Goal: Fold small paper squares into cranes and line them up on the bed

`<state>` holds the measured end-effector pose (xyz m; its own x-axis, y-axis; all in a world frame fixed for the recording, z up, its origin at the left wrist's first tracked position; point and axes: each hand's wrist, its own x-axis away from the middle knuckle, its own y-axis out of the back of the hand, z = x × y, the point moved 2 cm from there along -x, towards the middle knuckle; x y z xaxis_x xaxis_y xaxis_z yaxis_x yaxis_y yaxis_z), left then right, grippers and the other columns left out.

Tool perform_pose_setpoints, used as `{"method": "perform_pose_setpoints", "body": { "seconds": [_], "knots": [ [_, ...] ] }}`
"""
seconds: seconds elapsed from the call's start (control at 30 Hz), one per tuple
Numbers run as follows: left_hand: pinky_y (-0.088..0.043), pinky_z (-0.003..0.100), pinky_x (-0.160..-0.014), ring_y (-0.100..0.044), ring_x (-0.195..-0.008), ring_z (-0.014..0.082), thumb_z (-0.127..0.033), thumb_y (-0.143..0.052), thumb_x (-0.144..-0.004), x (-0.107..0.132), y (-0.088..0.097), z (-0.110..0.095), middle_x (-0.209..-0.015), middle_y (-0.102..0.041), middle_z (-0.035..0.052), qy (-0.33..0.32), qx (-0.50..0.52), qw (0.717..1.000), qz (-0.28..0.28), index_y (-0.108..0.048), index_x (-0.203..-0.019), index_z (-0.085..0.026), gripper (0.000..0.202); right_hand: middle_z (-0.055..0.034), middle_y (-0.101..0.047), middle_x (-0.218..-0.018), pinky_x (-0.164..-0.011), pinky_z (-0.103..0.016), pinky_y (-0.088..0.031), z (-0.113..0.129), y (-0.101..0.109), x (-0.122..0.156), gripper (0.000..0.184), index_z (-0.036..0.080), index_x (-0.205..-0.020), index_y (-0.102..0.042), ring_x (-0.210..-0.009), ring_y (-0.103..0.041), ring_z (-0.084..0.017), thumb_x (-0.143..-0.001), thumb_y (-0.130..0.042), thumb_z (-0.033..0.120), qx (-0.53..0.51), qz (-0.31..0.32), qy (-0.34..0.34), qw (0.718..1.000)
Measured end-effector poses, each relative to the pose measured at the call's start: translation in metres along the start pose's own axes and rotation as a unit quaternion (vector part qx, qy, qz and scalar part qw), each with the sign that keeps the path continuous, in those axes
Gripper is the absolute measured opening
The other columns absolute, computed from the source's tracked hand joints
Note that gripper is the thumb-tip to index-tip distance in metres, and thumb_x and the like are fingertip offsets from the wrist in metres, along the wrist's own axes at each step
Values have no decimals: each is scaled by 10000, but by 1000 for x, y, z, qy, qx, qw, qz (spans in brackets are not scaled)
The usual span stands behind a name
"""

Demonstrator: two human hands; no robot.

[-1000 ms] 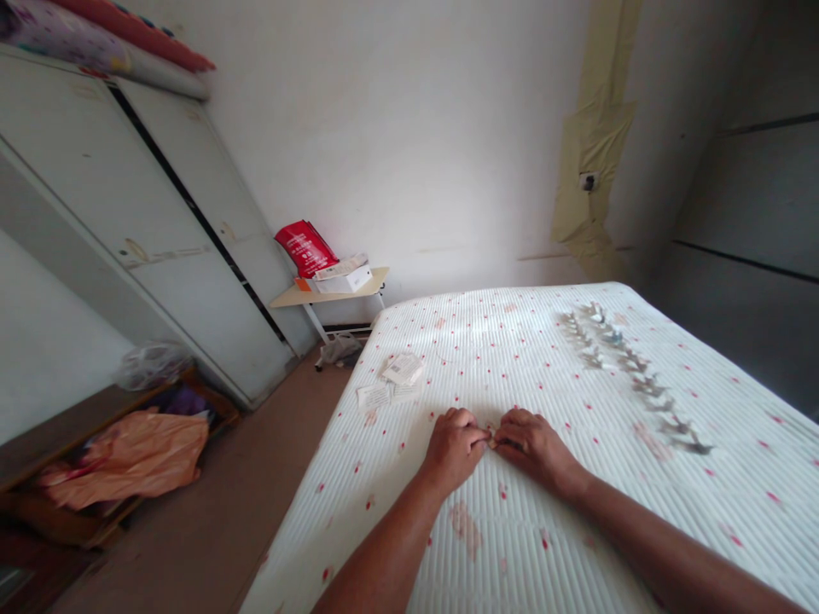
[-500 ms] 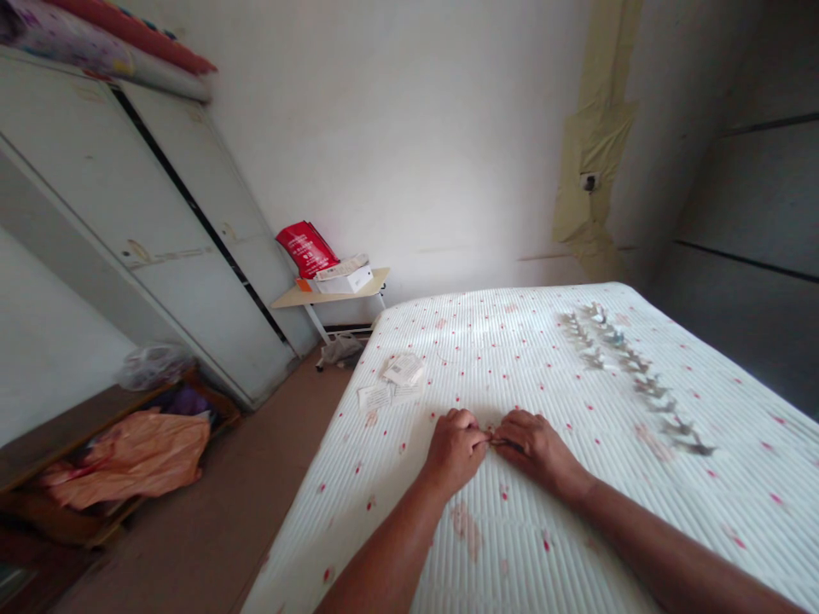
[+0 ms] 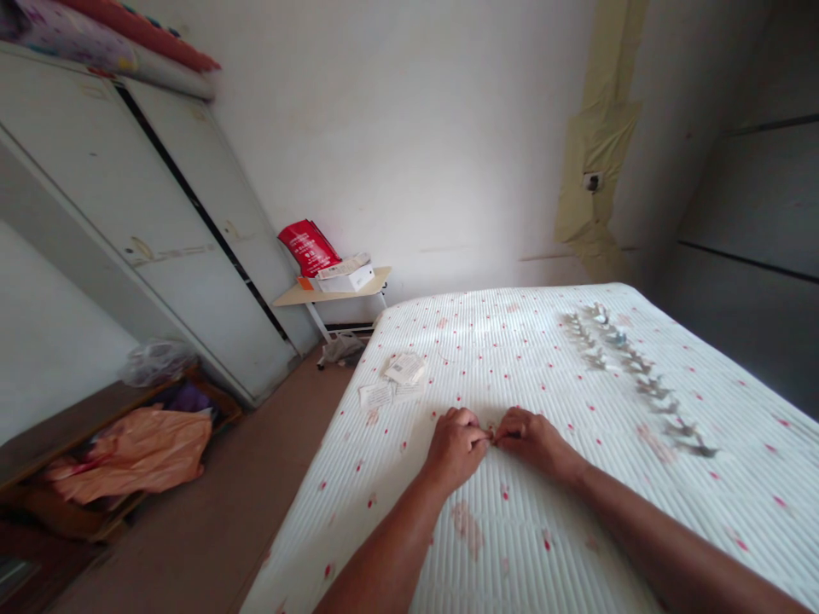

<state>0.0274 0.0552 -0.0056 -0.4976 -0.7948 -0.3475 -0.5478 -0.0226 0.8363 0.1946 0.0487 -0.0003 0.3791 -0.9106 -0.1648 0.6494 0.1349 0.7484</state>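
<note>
Just above the mattress (image 3: 470,341), my left hand (image 3: 455,443) and my right hand (image 3: 534,443) meet thumb to thumb. Pinched between their fingertips is a small folded piece of paper (image 3: 491,433), mostly hidden by the fingers. Both hands are closed. Beyond my left hand lie several printed paper squares (image 3: 404,369), loosely overlapping. To the right of my right hand, small folded paper figures (image 3: 646,375), like paper cranes, stand in two slanting rows.
A small table (image 3: 300,297) at the back left bears a red bag (image 3: 310,247) and a white box (image 3: 349,280). Pale cabinets (image 3: 172,222) line the left wall. An orange plastic bag (image 3: 144,452) lies on a low wooden shelf (image 3: 95,409).
My right hand's fingers have curled in and shifted slightly at the folded paper. My left hand keeps its pinch. The whole view has moved very slightly.
</note>
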Motion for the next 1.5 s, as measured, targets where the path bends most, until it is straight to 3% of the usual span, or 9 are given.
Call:
{"method": "perform_pose_setpoints", "body": {
  "seconds": [0.2, 0.47, 0.8, 0.9, 1.5],
  "knots": [
    [-387, 275, -747, -506, -816, 148, -199, -624, -715, -1, -1, 1, -790, -598, 14, 18, 15, 1000, -6, -719, -763, -244, 115, -14, -649, -775, -662, -221, -406, 1, 0, -6, 183, 213, -720, -709, -729, -586, -138, -721, -535, 156, 10, 8, -72, 997],
    [-400, 270, -759, -519, -805, 144, -193, -586, -726, -4, 0, 3, -794, -618, 1, 57, 40, 998, 5, -722, -778, -267, 163, -28, -596, -725, -649, -221, -384, 9, 0, 4, 225, 185, -672, -657, -730, -552, -138, -802, -474, 180, 58, -42, 13, 997],
    [-408, 252, -737, -541, -795, 141, -240, -627, -704, -8, -3, 3, -776, -628, -5, 108, 44, 993, 18, -721, -786, -268, 127, -22, -612, -778, -602, -212, -336, 20, 5, -10, 195, 188, -683, -662, -720, -565, -130, -773, -489, 177, 165, 44, -80, 982],
    [-412, 254, -737, -545, -793, 143, -234, -637, -691, -9, -4, 2, -775, -633, -4, 128, 36, 991, 15, -721, -780, -263, 126, -34, -623, -772, -565, -217, -312, 22, 5, -12, 193, 176, -689, -663, -664, -562, -125, -768, -487, 172, 188, 41, -121, 974],
    [-411, 253, -742, -553, -784, 145, -230, -639, -667, -10, -1, -2, -779, -647, -9, 143, 20, 989, 16, -723, -784, -263, 148, -17, -594, -756, -572, -208, -317, 16, 0, -9, 66, 162, -688, -630, -639, -546, -108, -711, -568, 170, 140, -14, -132, 981]
  ]
}}
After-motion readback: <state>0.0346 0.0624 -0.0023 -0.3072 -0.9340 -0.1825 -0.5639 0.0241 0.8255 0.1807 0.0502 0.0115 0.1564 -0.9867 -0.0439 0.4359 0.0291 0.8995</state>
